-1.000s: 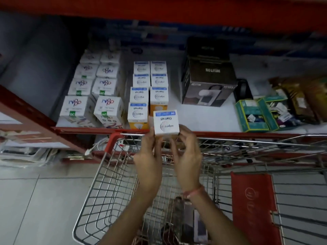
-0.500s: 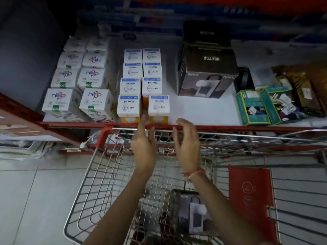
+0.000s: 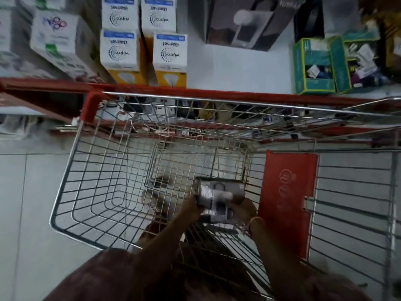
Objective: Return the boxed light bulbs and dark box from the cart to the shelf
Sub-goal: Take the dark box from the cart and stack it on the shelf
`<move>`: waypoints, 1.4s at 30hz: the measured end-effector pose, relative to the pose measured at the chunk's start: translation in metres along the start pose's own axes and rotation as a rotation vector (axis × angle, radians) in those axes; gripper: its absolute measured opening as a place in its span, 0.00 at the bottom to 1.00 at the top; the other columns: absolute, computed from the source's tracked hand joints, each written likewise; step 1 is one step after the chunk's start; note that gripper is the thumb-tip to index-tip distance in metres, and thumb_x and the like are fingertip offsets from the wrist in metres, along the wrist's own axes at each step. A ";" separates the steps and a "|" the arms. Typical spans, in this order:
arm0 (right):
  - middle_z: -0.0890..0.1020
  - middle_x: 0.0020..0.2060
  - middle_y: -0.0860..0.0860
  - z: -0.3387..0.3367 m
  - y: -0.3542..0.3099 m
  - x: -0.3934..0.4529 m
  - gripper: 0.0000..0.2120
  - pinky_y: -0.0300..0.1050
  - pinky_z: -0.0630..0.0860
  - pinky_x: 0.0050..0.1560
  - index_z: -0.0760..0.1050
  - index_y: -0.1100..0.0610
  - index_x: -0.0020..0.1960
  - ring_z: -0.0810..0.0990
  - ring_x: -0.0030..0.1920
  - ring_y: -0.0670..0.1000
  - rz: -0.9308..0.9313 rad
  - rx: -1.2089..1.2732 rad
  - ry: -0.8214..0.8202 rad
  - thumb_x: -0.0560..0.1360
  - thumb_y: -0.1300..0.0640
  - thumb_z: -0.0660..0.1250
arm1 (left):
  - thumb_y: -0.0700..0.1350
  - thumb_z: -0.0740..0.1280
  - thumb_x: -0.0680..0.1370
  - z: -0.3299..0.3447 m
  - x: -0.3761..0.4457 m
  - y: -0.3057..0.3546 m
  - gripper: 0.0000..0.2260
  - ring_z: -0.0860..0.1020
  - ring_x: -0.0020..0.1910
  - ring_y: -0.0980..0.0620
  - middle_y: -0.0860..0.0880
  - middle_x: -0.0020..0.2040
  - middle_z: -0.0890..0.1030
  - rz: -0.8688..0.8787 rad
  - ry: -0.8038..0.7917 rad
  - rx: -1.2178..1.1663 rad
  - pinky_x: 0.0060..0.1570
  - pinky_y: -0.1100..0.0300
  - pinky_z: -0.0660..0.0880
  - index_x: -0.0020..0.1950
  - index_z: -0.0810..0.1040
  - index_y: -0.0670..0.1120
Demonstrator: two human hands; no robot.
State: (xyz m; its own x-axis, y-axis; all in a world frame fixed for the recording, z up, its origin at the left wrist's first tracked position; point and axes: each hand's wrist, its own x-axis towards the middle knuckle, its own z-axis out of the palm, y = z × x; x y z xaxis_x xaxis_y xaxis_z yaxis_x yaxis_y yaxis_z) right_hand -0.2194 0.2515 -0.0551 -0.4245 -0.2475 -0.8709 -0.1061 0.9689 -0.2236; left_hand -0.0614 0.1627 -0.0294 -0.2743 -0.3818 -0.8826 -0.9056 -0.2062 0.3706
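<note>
Down inside the wire cart (image 3: pixel 71 174), a dark box (image 3: pixel 219 198) with a pale picture on its side is gripped from both sides. My left hand (image 3: pixel 191 206) holds its left edge and my right hand (image 3: pixel 245 208) holds its right edge. On the white shelf (image 3: pixel 234 70) above the cart stand rows of white and orange boxed light bulbs (image 3: pixel 170 59), the front pair close to the red shelf lip. A larger dark box (image 3: pixel 249 22) of the same look sits further back on the shelf.
White boxes with a green mark (image 3: pixel 58 40) fill the shelf's left end. Green open cartons (image 3: pixel 314 66) of small items stand at the right. A red child-seat flap (image 3: pixel 286 196) hangs in the cart beside my right hand. Grey floor tiles lie to the left.
The bulb box I held a second ago now stands in the front row on the shelf. Both hands dropped from the shelf edge into the cart and closed on the dark box.
</note>
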 end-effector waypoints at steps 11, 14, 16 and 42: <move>0.80 0.54 0.55 -0.026 -0.049 -0.079 0.32 0.46 0.79 0.50 0.70 0.60 0.59 0.80 0.53 0.56 -0.350 -0.043 0.214 0.61 0.55 0.81 | 0.39 0.77 0.65 -0.066 -0.052 -0.002 0.31 0.82 0.49 0.44 0.43 0.53 0.83 0.186 0.242 0.044 0.49 0.50 0.81 0.66 0.70 0.45; 0.79 0.54 0.53 -0.050 -0.094 -0.101 0.33 0.48 0.80 0.50 0.70 0.56 0.59 0.79 0.53 0.55 -0.532 0.000 0.447 0.59 0.53 0.82 | 0.40 0.76 0.67 -0.111 -0.076 0.037 0.32 0.83 0.44 0.46 0.45 0.48 0.85 0.313 0.503 0.121 0.41 0.58 0.80 0.68 0.67 0.47; 0.81 0.52 0.53 -0.073 -0.131 -0.130 0.34 0.44 0.79 0.45 0.71 0.56 0.59 0.81 0.49 0.54 -0.727 0.080 0.651 0.58 0.51 0.82 | 0.38 0.74 0.70 -0.144 -0.103 0.066 0.31 0.84 0.39 0.47 0.44 0.43 0.86 0.451 0.677 0.049 0.38 0.55 0.82 0.67 0.62 0.49; 0.80 0.44 0.58 -0.149 -0.198 -0.089 0.25 0.35 0.71 0.35 0.70 0.63 0.49 0.81 0.36 0.52 -0.940 0.034 1.186 0.63 0.51 0.78 | 0.41 0.68 0.76 -0.171 -0.073 0.182 0.15 0.82 0.36 0.38 0.38 0.41 0.82 0.649 1.014 -0.033 0.33 0.45 0.80 0.55 0.64 0.40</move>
State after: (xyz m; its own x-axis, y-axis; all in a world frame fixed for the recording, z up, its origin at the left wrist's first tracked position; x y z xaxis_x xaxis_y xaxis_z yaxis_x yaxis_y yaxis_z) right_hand -0.2946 0.0819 0.1325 -0.6756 -0.5968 0.4329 -0.7300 0.4594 -0.5060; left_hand -0.1507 -0.0014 0.1519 -0.2833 -0.9544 0.0945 -0.6801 0.2694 0.6818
